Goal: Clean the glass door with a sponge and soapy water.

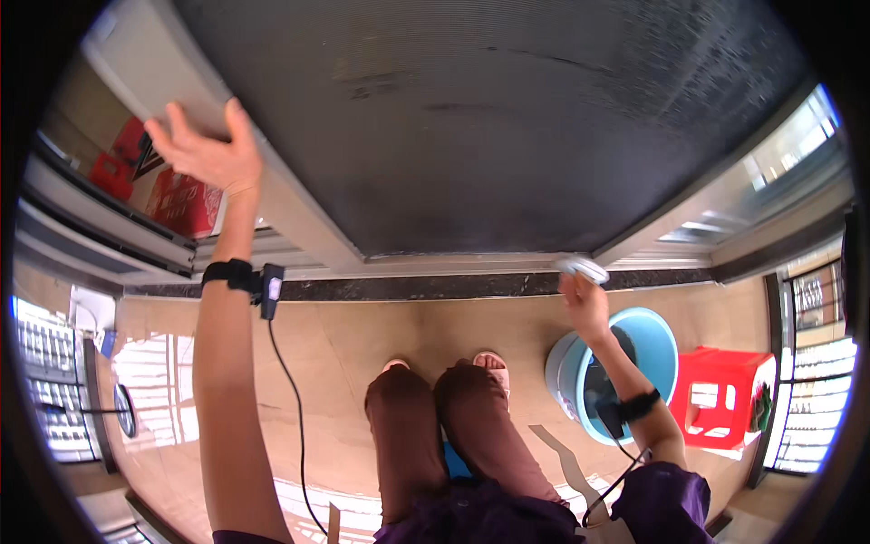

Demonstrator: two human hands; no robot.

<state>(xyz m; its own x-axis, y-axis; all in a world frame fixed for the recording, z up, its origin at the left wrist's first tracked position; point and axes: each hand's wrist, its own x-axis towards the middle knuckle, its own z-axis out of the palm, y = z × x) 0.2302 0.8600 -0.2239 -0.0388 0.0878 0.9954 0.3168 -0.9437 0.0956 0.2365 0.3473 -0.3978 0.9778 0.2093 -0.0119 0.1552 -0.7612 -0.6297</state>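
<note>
My left hand (207, 153) is up against the pale metal door frame (156, 61), thumb and fingers spread, at the left side of a dark mesh screen panel (462, 149). How firmly it presses there I cannot tell. Low on the right, my right hand (586, 306) grips a small pale object (582, 269), probably a scrubbing brush, at the bottom rail near the panel's lower right corner. It is blurred, and my fingers cover part of it. The mesh carries dark smears and wet-looking specks towards its upper right.
A light blue bucket (656, 326) with dark contents stands under my right forearm. Beside it is a red plastic stool (720, 398). A dark stone sill (421, 286) runs below the frame. Red boxes (183, 200) show through the gap at left. Cables (299, 408) hang from both wrist straps.
</note>
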